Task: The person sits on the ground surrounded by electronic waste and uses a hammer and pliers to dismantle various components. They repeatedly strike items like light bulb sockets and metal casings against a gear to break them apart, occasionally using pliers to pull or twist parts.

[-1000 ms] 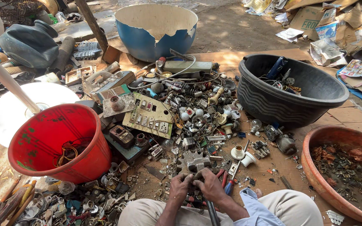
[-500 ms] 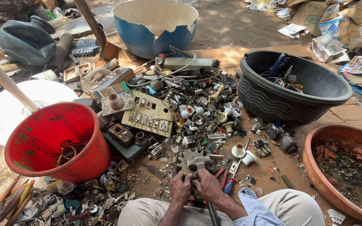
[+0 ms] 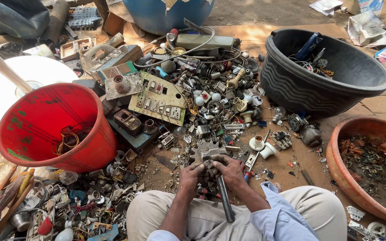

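A small grey metal part (image 3: pixel 207 157) is shown clamped between the left hand (image 3: pixel 192 175) and the right hand (image 3: pixel 228 169), both closed on it low at the near centre of the scene, above the knees, while a dark metal rod-shaped tool (image 3: pixel 225 201) is seen running from the right hand towards the lap. A heap of mixed electrical scrap (image 3: pixel 211 98) is spread just beyond the hands. A red plastic bucket (image 3: pixel 32 129) is placed to the left, a black ribbed plastic tub (image 3: pixel 291 85) to the far right, and a terracotta-coloured basin (image 3: pixel 340 169) to the near right.
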